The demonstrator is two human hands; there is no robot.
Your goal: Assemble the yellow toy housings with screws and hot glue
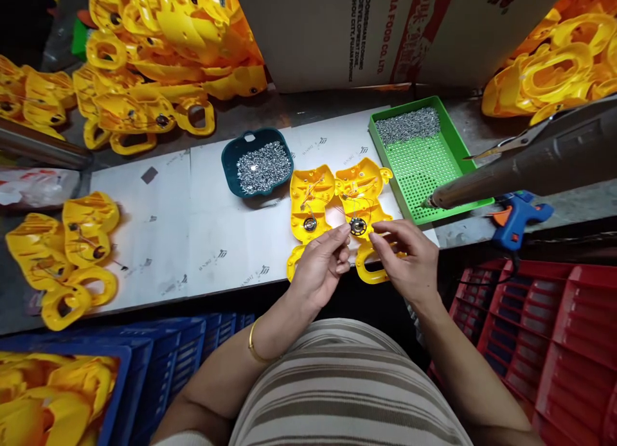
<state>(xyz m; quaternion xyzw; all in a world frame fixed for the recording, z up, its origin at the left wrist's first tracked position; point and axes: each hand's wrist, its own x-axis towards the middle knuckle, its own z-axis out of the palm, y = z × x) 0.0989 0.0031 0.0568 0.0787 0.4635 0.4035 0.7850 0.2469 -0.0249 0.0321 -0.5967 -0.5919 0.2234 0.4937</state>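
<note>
Two yellow plastic shell halves, the left half [313,187] and the right half [361,179], lie side by side with their insides up, thin wires running between them. My left hand [321,263] is closed in a pinch, thumb and forefinger at the edge of a round black part [357,226] over the right half. My right hand [407,256] is beside that half's looped handle [369,274], thumb and forefinger apart, with nothing visible between them. Another round part [310,224] sits inside the left half.
A dark green tray [229,169] of screws stands behind the shells; a green basket [450,153] with small metal pieces is at the right. Beyond it lies a blue glue gun [518,218]. Yellow shells [91,231] occupy the left end. A grey post [525,153] slants over the basket.
</note>
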